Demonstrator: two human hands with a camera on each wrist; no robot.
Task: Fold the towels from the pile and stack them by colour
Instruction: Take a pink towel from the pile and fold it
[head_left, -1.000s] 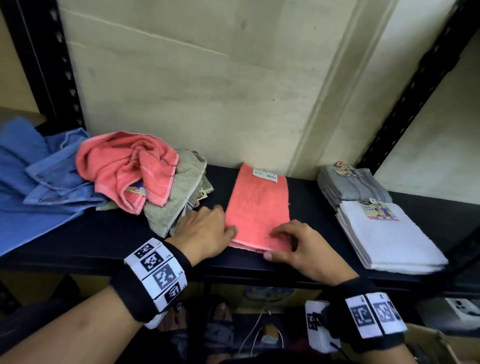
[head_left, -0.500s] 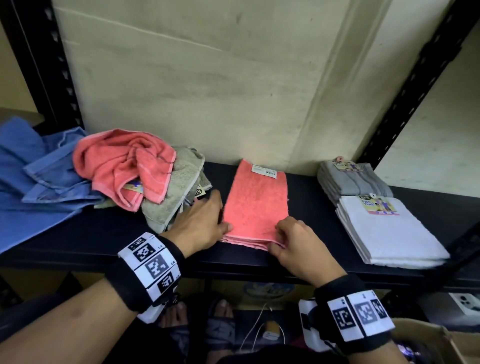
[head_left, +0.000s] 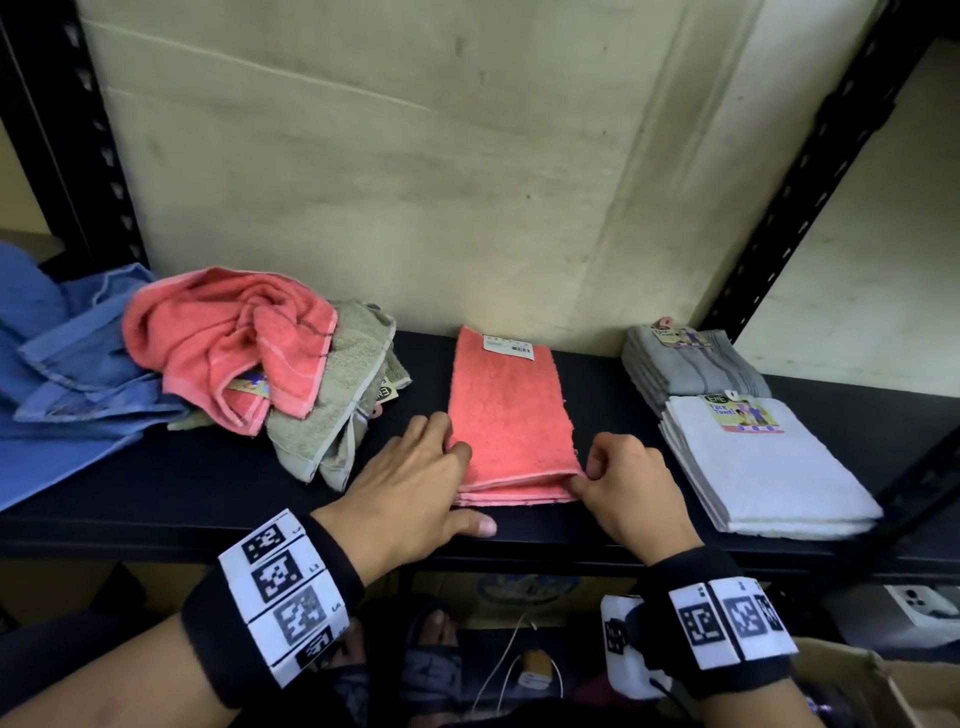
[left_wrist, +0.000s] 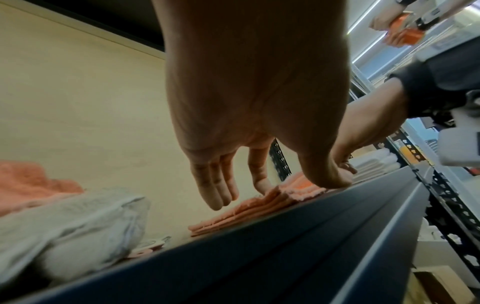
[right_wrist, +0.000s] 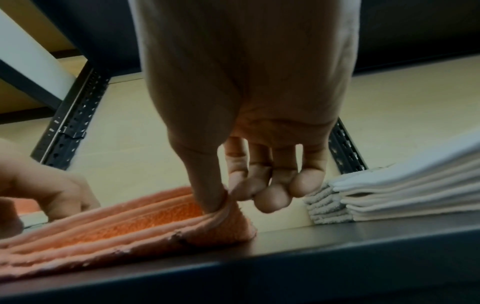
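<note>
A folded coral towel (head_left: 511, 415) with a white label lies flat mid-shelf, its long side running to the wall. My right hand (head_left: 587, 475) pinches the towel's near right corner (right_wrist: 228, 218) between thumb and forefinger, the other fingers curled. My left hand (head_left: 441, 483) lies at the near left edge with straight fingers; the forefinger (left_wrist: 259, 176) touches the towel and the thumb rests on the shelf's front. The unfolded pile sits at left: a crumpled coral towel (head_left: 228, 338) on beige towels (head_left: 332, 415). Folded grey (head_left: 691, 364) and white (head_left: 763, 467) stacks stand at right.
Blue cloth (head_left: 62, 374) is heaped at the black shelf's (head_left: 156, 493) far left. A wall closes the back. Black slotted uprights (head_left: 810, 171) frame the sides. Bare shelf shows between the coral towel and both neighbours. A cardboard box (head_left: 857, 686) sits below.
My right hand went from lying flat on the towel's near edge to pinching its near right corner. My left hand stays at the left edge, thumb now stretched along the shelf front.
</note>
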